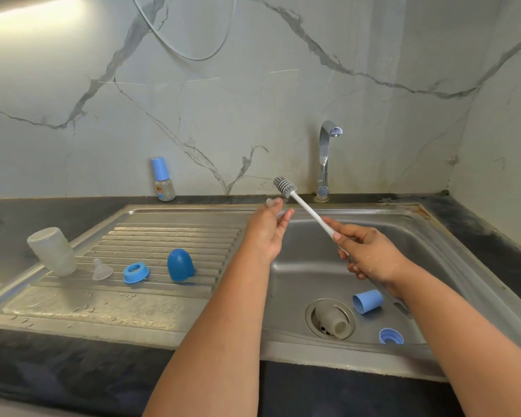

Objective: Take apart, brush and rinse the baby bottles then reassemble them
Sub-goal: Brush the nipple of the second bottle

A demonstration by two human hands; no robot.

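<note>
Beyond the fingers rises a pale marble wall (253,100) veined in grey, with a bright strip of light (27,7) along its top left edge. A chrome tap (325,158) stands against it, just past the fingers. Below them lies a steel sink (298,266) set in a dark bench (73,377).

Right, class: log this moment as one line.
left hand: holds clear teat | right hand: grips brush | sink basin: bottle, cap, ring

Steel drainboard (169,308) carries upturned bottle (53,251), clear teat (101,269), blue ring (136,272), blue cap (180,264)
</note>
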